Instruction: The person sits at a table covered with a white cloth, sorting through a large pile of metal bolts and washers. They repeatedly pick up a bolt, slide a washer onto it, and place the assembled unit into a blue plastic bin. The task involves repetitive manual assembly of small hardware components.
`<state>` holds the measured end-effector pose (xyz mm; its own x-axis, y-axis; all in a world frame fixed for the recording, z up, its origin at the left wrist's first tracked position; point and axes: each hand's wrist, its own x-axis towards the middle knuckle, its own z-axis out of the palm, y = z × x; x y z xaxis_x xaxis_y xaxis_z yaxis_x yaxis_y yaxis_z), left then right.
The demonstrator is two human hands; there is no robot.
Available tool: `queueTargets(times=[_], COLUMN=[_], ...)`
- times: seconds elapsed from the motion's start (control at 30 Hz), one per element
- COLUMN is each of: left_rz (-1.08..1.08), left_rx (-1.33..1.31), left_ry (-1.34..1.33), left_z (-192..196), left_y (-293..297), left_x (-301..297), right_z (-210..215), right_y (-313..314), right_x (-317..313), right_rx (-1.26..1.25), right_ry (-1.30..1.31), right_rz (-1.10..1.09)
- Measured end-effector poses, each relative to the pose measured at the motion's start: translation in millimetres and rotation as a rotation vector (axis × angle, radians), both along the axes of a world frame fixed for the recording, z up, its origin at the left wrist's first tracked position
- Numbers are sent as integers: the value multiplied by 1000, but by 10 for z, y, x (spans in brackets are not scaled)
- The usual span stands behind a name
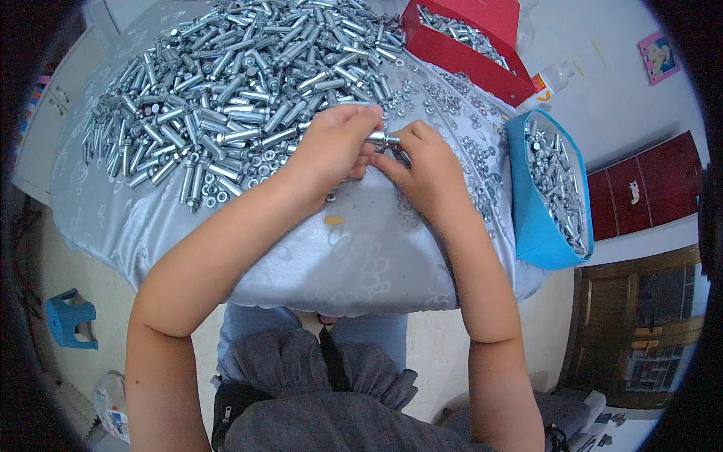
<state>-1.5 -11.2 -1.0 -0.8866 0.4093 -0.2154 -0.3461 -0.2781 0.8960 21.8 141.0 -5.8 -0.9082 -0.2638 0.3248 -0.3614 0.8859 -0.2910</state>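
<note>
The 2 hands meet over the bare front part of the table (226, 226), which has a shiny silver cloth on it. The left hand (331, 147) is curled shut around a small metal bolt (382, 138), so the bolt stays steady. The right hand (425, 166) pinches at the end of that same bolt with its fingertips (what it pinches there is too small to see). The bolt sits right between the 2 hands.

Loose nuts (452, 113) lie just past the right hand, close enough to grab. A big pile of bolts (241, 75) sits past the left hand, also easy to reach.

To the right of the right hand, a blue box (531, 226) holds more metal parts. Farther off, a red box (467, 56) holds some too.
</note>
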Motion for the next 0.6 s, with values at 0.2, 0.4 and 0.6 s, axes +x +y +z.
queueTargets(times=[0.2,0.4,0.6], left_rz=[14,40,60], left_rx=[-38,-25,-2], left_ry=[-17,-29,-9], left_z=[9,24,18], left_y=[17,14,2], left_x=[23,12,16], right_z=[-65,114,160], right_y=[55,123,65], right_x=[-22,7,82], right_rx=[-127,-657,-738], right_ry=[28,57,-18], right_rz=[-38,-42,129])
